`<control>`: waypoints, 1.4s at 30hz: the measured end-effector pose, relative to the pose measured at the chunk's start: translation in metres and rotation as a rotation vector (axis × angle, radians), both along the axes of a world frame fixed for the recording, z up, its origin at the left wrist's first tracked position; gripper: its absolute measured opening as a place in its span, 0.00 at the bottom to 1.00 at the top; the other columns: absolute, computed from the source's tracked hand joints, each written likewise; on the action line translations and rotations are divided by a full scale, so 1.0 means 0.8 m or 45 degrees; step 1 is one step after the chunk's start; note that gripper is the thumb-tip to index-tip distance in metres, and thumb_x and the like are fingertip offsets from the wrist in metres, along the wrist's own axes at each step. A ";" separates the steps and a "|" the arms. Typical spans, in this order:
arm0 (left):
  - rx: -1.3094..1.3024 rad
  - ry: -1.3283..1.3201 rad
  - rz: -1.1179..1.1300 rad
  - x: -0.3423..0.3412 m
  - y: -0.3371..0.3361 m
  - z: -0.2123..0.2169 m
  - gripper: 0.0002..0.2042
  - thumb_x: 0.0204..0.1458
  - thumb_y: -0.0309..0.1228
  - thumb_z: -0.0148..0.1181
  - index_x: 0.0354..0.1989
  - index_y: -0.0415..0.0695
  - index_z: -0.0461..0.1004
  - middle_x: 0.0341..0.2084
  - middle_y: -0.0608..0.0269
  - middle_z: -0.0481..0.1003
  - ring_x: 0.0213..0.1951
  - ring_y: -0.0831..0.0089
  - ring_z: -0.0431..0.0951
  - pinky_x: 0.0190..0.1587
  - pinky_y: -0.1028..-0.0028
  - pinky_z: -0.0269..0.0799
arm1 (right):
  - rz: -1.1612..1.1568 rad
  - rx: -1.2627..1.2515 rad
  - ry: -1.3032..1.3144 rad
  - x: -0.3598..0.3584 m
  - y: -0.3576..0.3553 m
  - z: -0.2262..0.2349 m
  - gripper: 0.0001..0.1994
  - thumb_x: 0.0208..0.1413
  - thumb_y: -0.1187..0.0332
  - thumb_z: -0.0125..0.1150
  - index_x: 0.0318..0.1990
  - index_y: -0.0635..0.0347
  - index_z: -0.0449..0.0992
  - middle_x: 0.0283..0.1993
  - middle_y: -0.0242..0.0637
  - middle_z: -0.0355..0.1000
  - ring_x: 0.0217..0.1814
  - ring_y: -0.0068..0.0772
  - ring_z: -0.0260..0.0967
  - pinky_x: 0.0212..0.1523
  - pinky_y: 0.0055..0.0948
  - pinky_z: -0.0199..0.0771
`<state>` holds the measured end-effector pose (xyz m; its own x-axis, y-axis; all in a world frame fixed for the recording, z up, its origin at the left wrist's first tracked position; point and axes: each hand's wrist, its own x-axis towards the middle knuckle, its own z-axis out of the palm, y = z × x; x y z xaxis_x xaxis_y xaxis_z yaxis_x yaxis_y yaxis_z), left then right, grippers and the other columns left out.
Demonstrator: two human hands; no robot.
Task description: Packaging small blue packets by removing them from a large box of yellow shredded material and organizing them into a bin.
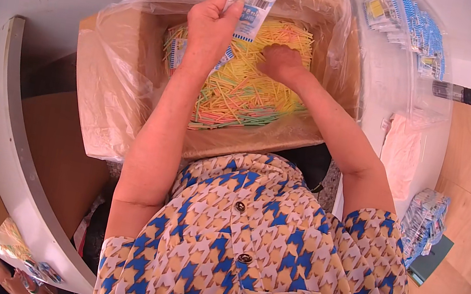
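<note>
My left hand pinches a small blue-and-white printed packet by its left edge, above a cardboard box lined with clear plastic. Thin pastel sticks, mostly yellow with some pink and green, fill the box in a loose heap. Among them, to the right, my right hand reaches down with fingers curled; the sticks and the hand itself hide what its fingertips hold. Beneath my left wrist, partly covered by it, blue-and-white packets lie on the sticks.
A clear plastic bin with several similar packets stands at the upper right, beside a dark-capped bottle. A pink cloth and a packet bundle lie right. A white panel edge curves along the left; another person's hands show lower left.
</note>
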<state>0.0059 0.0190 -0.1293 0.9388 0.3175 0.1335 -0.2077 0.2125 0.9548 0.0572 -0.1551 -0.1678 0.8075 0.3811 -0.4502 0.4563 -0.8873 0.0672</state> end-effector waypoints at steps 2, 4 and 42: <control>-0.046 -0.079 0.051 0.002 0.004 0.001 0.07 0.54 0.25 0.54 0.31 0.35 0.75 0.21 0.75 0.71 0.24 0.89 0.63 0.26 0.83 0.61 | 0.017 0.036 0.006 0.009 -0.006 0.007 0.17 0.49 0.62 0.51 0.43 0.63 0.74 0.48 0.45 0.70 0.52 0.46 0.67 0.49 0.41 0.68; -0.094 -0.150 0.096 -0.001 -0.002 0.006 0.06 0.54 0.25 0.54 0.31 0.35 0.75 0.22 0.75 0.71 0.25 0.90 0.63 0.26 0.83 0.61 | 0.258 0.302 -0.487 0.026 -0.019 -0.003 0.13 0.46 0.66 0.53 0.38 0.62 0.75 0.44 0.43 0.71 0.49 0.46 0.68 0.46 0.41 0.70; -0.394 0.039 0.127 0.013 0.015 0.038 0.08 0.57 0.26 0.51 0.39 0.37 0.76 0.25 0.69 0.76 0.23 0.86 0.71 0.22 0.82 0.68 | -1.159 1.676 0.971 0.062 0.023 -0.009 0.07 0.56 0.70 0.56 0.37 0.59 0.66 0.23 0.30 0.62 0.16 0.18 0.53 0.13 0.21 0.51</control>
<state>0.0160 0.0309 -0.0985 0.9032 0.4290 -0.0114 -0.2143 0.4740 0.8540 0.1066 -0.1369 -0.1753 0.7267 0.3587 -0.5859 -0.5786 -0.1402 -0.8035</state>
